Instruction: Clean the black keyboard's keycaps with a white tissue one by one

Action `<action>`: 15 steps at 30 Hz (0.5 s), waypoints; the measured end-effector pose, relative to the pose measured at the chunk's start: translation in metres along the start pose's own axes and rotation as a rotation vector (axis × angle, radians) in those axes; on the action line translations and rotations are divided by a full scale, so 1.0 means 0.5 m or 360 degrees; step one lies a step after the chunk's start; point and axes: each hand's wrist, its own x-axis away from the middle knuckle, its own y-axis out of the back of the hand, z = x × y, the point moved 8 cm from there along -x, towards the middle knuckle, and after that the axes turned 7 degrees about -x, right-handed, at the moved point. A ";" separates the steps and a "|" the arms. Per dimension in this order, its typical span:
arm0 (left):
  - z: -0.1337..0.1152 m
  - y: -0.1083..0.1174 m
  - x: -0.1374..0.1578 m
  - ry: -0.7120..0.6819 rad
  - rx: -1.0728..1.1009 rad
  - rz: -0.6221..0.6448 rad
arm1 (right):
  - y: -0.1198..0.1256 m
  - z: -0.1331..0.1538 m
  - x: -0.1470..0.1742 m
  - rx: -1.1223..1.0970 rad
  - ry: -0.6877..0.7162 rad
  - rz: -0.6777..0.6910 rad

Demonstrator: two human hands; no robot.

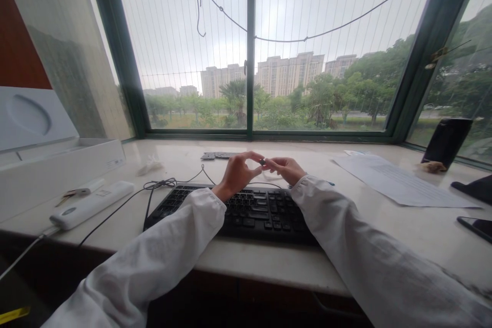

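Observation:
Above the black keyboard (251, 210), both hands meet at a small dark piece (262, 162) that looks like a keycap. My left hand (240, 174) pinches it between thumb and index finger, the two forming a ring. From the other side, the fingertips of my right hand (286, 168) are closed on the same piece. Its details are too small to make out. My wrists and white sleeves cover parts of the keyboard's left and right. Just behind my left hand lies a flat grey group of what look like keycaps (217, 156).
A white power strip (92, 205) and an open white box (61, 174) are at left. The black cable (161, 183) loops behind the keyboard. Paper sheets (395, 179), a phone (478, 226) and an upright dark device (448, 143) sit at right. The window (251, 136) bounds the back.

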 end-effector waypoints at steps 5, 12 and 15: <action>0.002 0.001 -0.001 0.0087 0.0019 0.0057 | -0.005 0.004 -0.001 0.0011 0.0045 0.0077; -0.017 0.004 -0.008 -0.0238 -0.0260 0.0224 | -0.011 0.002 -0.001 0.0157 0.0106 0.0055; -0.003 0.043 -0.013 -0.0155 -0.0316 0.0198 | 0.000 -0.006 0.001 0.0385 0.0054 -0.0015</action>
